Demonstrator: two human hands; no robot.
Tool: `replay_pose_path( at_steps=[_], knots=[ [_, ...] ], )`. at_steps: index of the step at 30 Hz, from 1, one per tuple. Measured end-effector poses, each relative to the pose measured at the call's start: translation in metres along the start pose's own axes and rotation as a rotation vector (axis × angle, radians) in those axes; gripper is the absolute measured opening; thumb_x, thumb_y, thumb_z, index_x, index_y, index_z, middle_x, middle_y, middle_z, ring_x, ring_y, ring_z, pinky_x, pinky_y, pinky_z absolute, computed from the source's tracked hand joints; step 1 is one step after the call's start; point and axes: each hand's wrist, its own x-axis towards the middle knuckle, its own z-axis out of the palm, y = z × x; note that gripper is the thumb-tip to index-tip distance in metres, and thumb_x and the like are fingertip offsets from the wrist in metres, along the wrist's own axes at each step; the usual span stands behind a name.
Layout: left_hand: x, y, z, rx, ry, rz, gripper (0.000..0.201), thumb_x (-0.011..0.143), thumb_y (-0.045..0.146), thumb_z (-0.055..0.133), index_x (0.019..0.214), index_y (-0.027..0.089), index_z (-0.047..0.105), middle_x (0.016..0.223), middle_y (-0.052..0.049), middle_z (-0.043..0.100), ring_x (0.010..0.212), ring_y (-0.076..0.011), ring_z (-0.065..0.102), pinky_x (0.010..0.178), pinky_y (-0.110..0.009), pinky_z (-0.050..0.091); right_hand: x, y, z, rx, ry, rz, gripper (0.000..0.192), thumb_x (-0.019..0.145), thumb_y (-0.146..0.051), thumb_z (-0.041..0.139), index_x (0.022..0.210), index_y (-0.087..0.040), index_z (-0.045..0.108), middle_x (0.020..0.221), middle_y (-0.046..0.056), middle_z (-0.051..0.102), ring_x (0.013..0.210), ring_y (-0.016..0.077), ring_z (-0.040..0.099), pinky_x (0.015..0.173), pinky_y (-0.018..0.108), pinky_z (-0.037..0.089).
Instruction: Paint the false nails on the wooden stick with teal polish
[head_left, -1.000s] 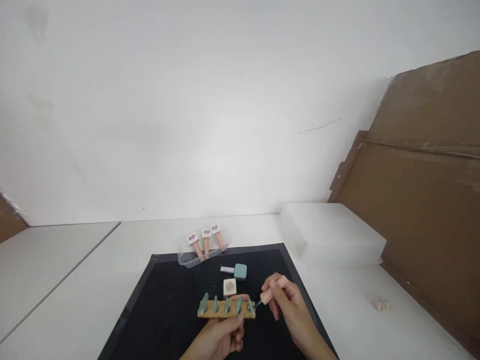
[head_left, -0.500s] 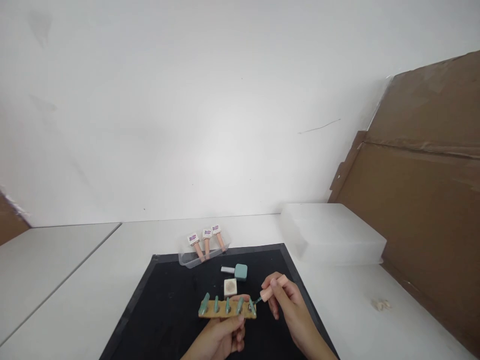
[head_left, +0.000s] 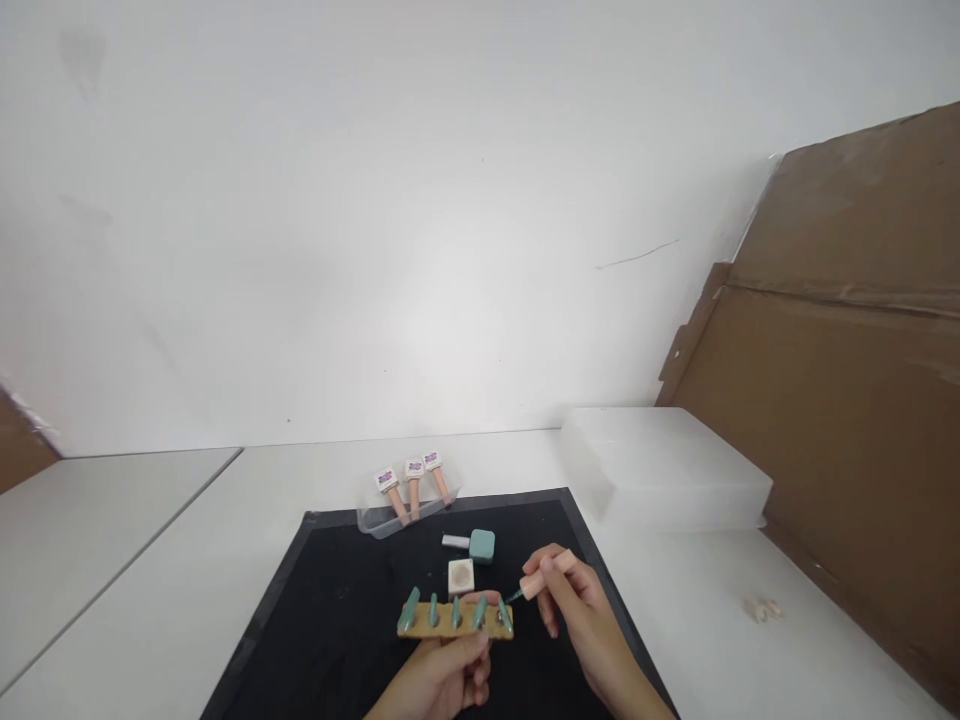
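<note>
My left hand holds a tan wooden strip from below, just above the black mat. Several teal nail tips stand in a row along the strip. My right hand pinches a peach nail polish brush cap. Its teal-tipped brush points left at the rightmost nail tip, touching or nearly touching it. Just behind the strip on the mat sit a small cream square block and a teal polish bottle lying beside a white piece.
A clear tray with three peach bottles bearing white labels stands at the mat's far edge. A frosted plastic box sits to the right, brown cardboard leaning behind it. A small pale scrap lies on the white table at right.
The brush tip has shifted slightly up along the rightmost nail tip. My left hand and the strip have barely moved.
</note>
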Motion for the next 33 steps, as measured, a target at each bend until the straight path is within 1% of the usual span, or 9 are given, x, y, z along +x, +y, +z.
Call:
replay_pose_path(
  at_steps=[4, 6, 8, 10, 16, 21, 28, 31, 33],
  knots=[
    [0.001, -0.001, -0.001, -0.006, 0.004, -0.001, 0.065, 0.052, 0.035, 0.077, 0.11, 0.02, 0.054, 0.057, 0.006, 0.046, 0.05, -0.006, 0.039, 0.05, -0.023, 0.024, 0.001, 0.001, 0.0, -0.003, -0.019, -0.007, 0.038, 0.081, -0.047, 0.051, 0.063, -0.014, 0.055, 0.072, 0.001, 0.054, 0.039, 0.0033, 0.035, 0.037, 0.02, 0.025],
    [0.001, 0.0, -0.001, -0.01, 0.005, -0.004, 0.065, 0.051, 0.035, 0.077, 0.109, 0.019, 0.055, 0.057, 0.006, 0.047, 0.05, -0.0058, 0.039, 0.051, -0.023, 0.025, 0.0, 0.0, 0.0, 0.008, -0.022, -0.004, 0.038, 0.082, -0.046, 0.05, 0.062, -0.014, 0.054, 0.064, -0.001, 0.052, 0.037, 0.0022, 0.031, 0.038, 0.02, 0.024],
    [0.001, 0.0, -0.001, -0.01, 0.004, -0.008, 0.064, 0.05, 0.035, 0.078, 0.107, 0.018, 0.056, 0.056, 0.006, 0.048, 0.049, -0.0057, 0.039, 0.05, -0.022, 0.025, -0.001, 0.0, -0.001, 0.034, -0.017, 0.006, 0.037, 0.084, -0.045, 0.049, 0.063, -0.014, 0.054, 0.051, -0.005, 0.044, 0.036, 0.0029, 0.028, 0.039, 0.021, 0.023],
    [0.002, 0.0, -0.001, -0.013, 0.009, -0.015, 0.06, 0.05, 0.036, 0.078, 0.103, 0.017, 0.058, 0.055, 0.006, 0.048, 0.049, -0.0056, 0.039, 0.05, -0.022, 0.024, -0.001, -0.001, -0.001, 0.057, -0.008, 0.012, 0.036, 0.084, -0.045, 0.048, 0.065, -0.015, 0.055, 0.045, -0.008, 0.037, 0.037, 0.0041, 0.027, 0.04, 0.021, 0.022],
    [0.002, -0.001, -0.003, -0.037, 0.032, -0.029, 0.044, 0.049, 0.037, 0.078, 0.084, 0.015, 0.063, 0.052, 0.006, 0.048, 0.049, -0.0057, 0.041, 0.051, -0.023, 0.026, -0.001, -0.001, -0.001, 0.049, 0.012, 0.011, 0.038, 0.083, -0.047, 0.05, 0.064, -0.015, 0.054, 0.044, -0.008, 0.035, 0.037, 0.0046, 0.026, 0.04, 0.021, 0.02],
    [0.002, 0.0, -0.001, -0.024, 0.037, -0.024, 0.046, 0.049, 0.04, 0.078, 0.084, 0.016, 0.063, 0.051, 0.006, 0.049, 0.047, -0.0057, 0.04, 0.049, -0.022, 0.026, -0.001, 0.001, -0.001, 0.065, 0.036, 0.008, 0.036, 0.082, -0.046, 0.05, 0.065, -0.015, 0.055, 0.045, -0.008, 0.034, 0.038, 0.0051, 0.027, 0.04, 0.021, 0.021],
    [0.006, -0.006, -0.004, 0.141, 0.041, -0.021, 0.053, 0.049, 0.054, 0.072, 0.081, 0.013, 0.063, 0.048, 0.005, 0.047, 0.044, -0.0057, 0.039, 0.047, -0.022, 0.029, -0.001, -0.001, -0.001, 0.084, 0.121, -0.024, 0.036, 0.082, -0.046, 0.051, 0.063, -0.015, 0.056, 0.045, -0.007, 0.034, 0.039, 0.0058, 0.027, 0.04, 0.022, 0.02],
    [0.009, -0.011, -0.007, 0.298, 0.032, -0.009, 0.057, 0.047, 0.06, 0.069, 0.078, 0.012, 0.062, 0.048, 0.005, 0.045, 0.042, -0.0056, 0.036, 0.045, -0.023, 0.03, -0.002, -0.001, -0.001, 0.082, 0.132, -0.015, 0.036, 0.082, -0.045, 0.051, 0.063, -0.015, 0.056, 0.045, -0.007, 0.035, 0.039, 0.0058, 0.027, 0.041, 0.022, 0.02],
    [0.011, -0.015, -0.009, 0.447, -0.003, 0.017, 0.058, 0.049, 0.063, 0.066, 0.076, 0.011, 0.061, 0.051, 0.004, 0.046, 0.043, -0.0055, 0.037, 0.046, -0.023, 0.032, -0.002, -0.001, -0.001, 0.081, 0.131, -0.008, 0.036, 0.082, -0.045, 0.052, 0.063, -0.015, 0.056, 0.045, -0.007, 0.036, 0.04, 0.0058, 0.027, 0.041, 0.022, 0.02]
  ],
)
